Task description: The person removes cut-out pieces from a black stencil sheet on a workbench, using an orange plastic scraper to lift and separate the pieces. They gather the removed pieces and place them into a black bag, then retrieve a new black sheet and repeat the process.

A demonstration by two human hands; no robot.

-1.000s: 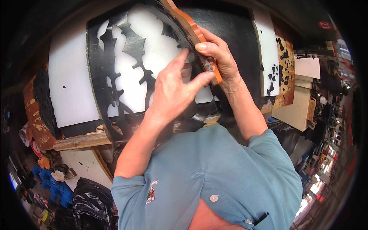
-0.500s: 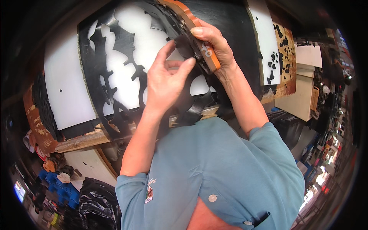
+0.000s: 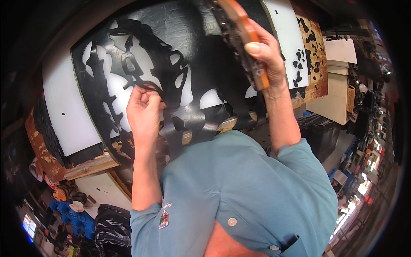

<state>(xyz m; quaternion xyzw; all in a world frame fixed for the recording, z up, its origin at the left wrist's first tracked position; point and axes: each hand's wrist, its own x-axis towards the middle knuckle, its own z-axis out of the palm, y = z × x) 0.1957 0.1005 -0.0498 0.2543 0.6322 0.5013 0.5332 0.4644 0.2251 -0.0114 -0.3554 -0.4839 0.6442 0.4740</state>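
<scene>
Black cutout (image 3: pixel 171 85) stretches ahead of the left hand (image 3: pixel 144 110), an edge pinched in its grip; the right hand (image 3: pixel 269 55) clasps an orange block (image 3: pixel 245 31).

A head-worn fisheye view looks down from close above the shirt (image 3: pixel 261 184), left hand (image 3: pixel 144 112) and right hand (image 3: pixel 268 53).

- A crumpled black plastic bag (image 3: pixel 113 231) sits at lower left.
- A blue plastic crate (image 3: pixel 78 220) stands beside it.
- At right, a white sheet (image 3: pixel 341 50) lies near a pale board (image 3: pixel 327 105).
</scene>
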